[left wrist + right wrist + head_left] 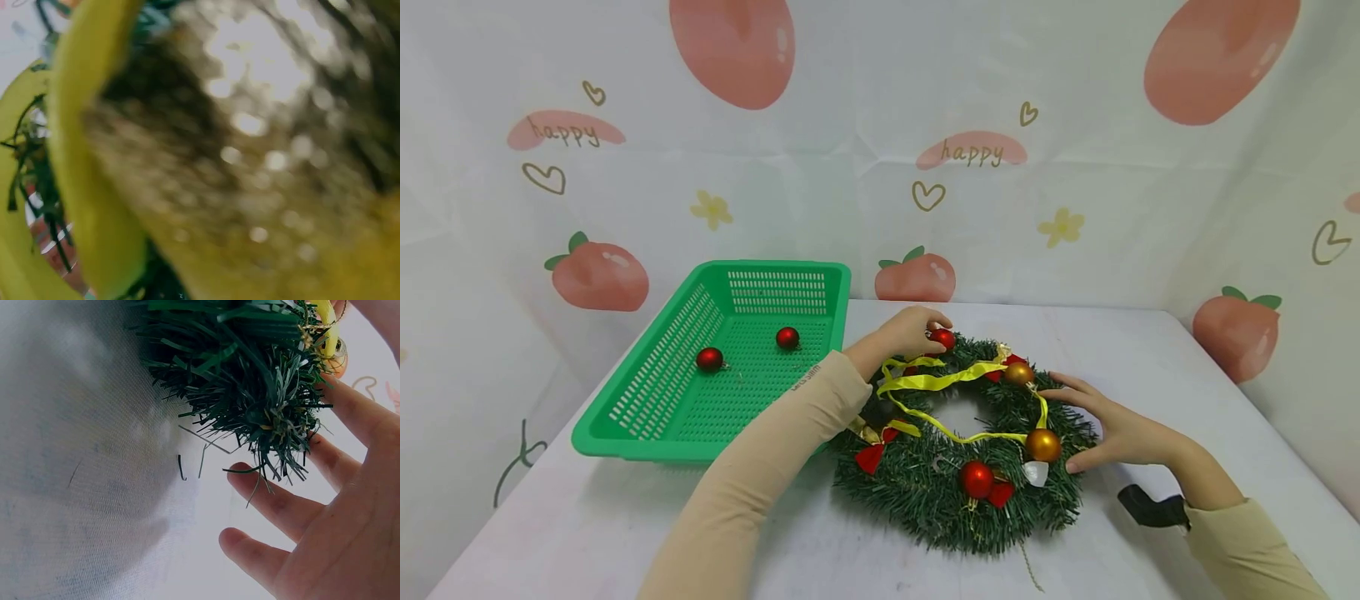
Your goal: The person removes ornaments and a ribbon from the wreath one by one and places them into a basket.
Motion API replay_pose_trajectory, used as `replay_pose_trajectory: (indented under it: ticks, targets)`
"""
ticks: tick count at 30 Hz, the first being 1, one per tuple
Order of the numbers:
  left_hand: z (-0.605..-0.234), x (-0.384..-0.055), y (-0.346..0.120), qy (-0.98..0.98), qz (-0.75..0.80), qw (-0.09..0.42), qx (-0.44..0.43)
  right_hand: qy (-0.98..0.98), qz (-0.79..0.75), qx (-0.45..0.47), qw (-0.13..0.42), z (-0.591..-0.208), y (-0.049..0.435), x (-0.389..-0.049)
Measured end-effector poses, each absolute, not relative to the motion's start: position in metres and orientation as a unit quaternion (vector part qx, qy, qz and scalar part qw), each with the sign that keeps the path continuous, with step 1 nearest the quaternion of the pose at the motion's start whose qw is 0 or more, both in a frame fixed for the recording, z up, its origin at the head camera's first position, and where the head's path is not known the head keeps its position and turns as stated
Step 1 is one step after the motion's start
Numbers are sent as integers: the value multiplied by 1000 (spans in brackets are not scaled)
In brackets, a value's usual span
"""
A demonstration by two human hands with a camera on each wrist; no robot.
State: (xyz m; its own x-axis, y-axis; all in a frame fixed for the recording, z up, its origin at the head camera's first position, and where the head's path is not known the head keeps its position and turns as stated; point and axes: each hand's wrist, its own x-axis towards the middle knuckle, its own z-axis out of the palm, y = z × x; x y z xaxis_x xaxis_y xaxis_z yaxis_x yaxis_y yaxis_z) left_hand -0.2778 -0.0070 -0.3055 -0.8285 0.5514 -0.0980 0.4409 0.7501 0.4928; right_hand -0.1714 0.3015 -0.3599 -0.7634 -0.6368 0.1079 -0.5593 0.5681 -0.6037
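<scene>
A green tinsel wreath (917,508) lies flat on the table, trimmed with yellow ribbon (928,382), red bows, gold baubles (1042,445) and a red bauble (977,479). At its far left edge my left hand (910,332) holds another red bauble (942,339) in its fingers. My right hand (1123,429) is at the wreath's right side, its fingers spread along the tinsel (250,387). In the left wrist view, a blurred glittery gold piece (250,162) and yellow ribbon (94,156) fill the picture, and the hand is out of sight.
To the left of the wreath stands a green plastic basket (647,451) with two red baubles (710,359) inside. A black strap or device (1153,508) sits at the right wrist. Behind the table (1097,333) hangs a printed cloth (850,167).
</scene>
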Motion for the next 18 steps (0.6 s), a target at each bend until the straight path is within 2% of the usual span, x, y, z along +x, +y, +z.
replay_pose_trajectory:
  ticks: [11, 18]
  targets:
    - [-309, -276, -3, 942, 186, 77, 269, 882, -316, -346, 56, -360, 301, -171]
    - [-300, -275, -5, 930, 233, 62, 277, 882, -316, -344, 56, -359, 301, -171]
